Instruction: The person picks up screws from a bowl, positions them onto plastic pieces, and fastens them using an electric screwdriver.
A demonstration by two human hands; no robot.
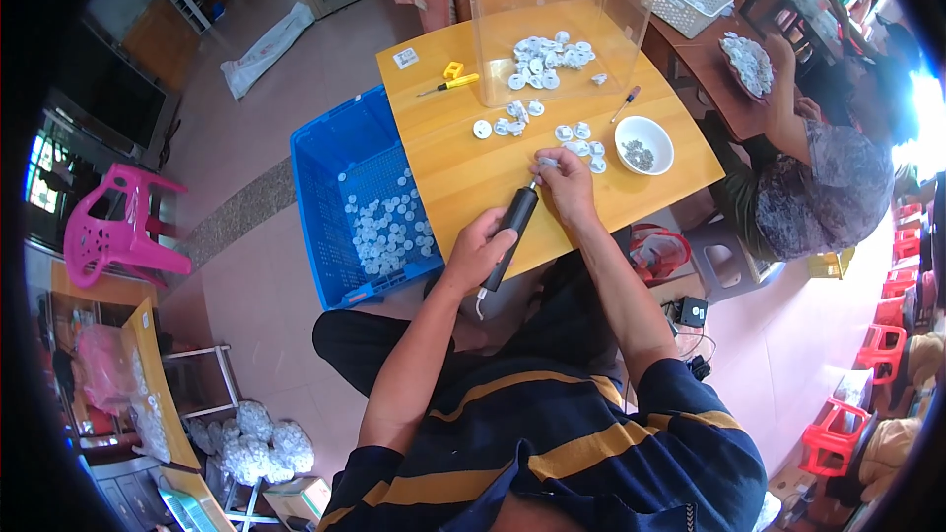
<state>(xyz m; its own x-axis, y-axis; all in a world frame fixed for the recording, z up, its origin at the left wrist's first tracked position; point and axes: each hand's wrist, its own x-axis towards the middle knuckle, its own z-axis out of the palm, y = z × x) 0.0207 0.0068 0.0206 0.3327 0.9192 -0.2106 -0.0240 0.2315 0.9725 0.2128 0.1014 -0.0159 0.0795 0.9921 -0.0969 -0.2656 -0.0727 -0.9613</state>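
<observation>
My left hand point(480, 248) is wrapped round a black electric screwdriver point(513, 236), a cable running from its lower end. The tool's tip reaches up to my right hand point(567, 189), whose fingers pinch a small white plastic part point(548, 164) above the wooden table point(443, 153). Just beyond lie several white round parts point(581, 141), some with metal bits on them. To the right of these stands a white bowl point(644, 145) holding small metal screws point(640, 155).
A clear plastic bin point(562, 25) lies at the table's back with white parts inside. Nearby are a yellow screwdriver point(456, 83) and a smaller screwdriver point(627, 101). A blue crate point(307, 192) of white parts stands left. Another person point(818, 182) sits at right, holding a filled tray.
</observation>
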